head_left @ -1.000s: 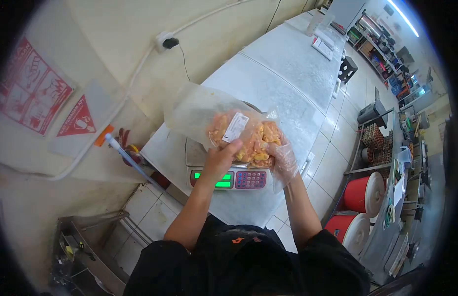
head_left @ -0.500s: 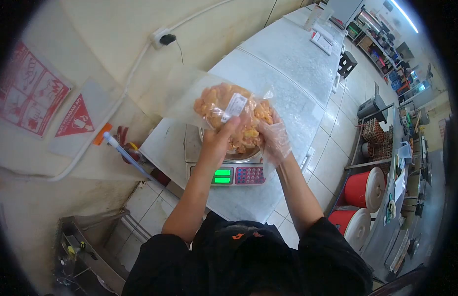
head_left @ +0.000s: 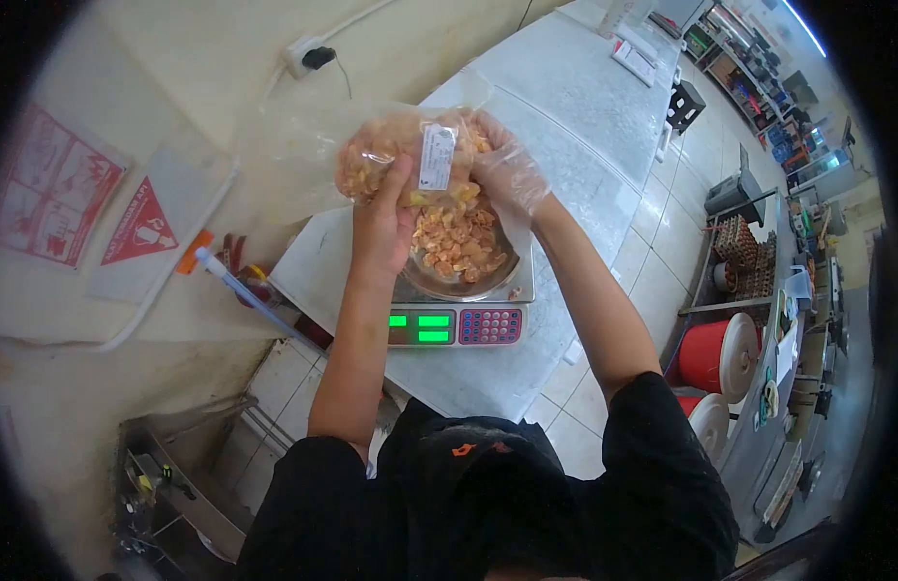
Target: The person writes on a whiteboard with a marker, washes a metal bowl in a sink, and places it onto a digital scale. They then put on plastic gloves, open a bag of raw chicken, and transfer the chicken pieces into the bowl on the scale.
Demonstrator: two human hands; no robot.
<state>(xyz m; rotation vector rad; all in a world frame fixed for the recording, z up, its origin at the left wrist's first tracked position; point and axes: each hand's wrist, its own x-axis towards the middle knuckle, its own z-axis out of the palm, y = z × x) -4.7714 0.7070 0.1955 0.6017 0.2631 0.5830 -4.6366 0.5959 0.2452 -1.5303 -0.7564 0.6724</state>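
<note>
A clear plastic bag of pale orange meat pieces, with a white label, is held up over a round metal bowl. My bare left hand grips its near side, thumb on the plastic. At the bag's right end, my right hand, in a clear glove, is closed on the plastic; some fingertips are hidden. Meat pieces lie in the bowl beneath. The bowl rests on a digital scale with lit green displays.
The scale stands on a long pale table. A wall with a power socket and posters is at left. Red buckets with pale lids and egg trays fill a shelf at right. A notebook lies on the far table.
The bag has been raised and moved away from me and left, with both hands still on it. More of the bowl and the meat in it now shows.
</note>
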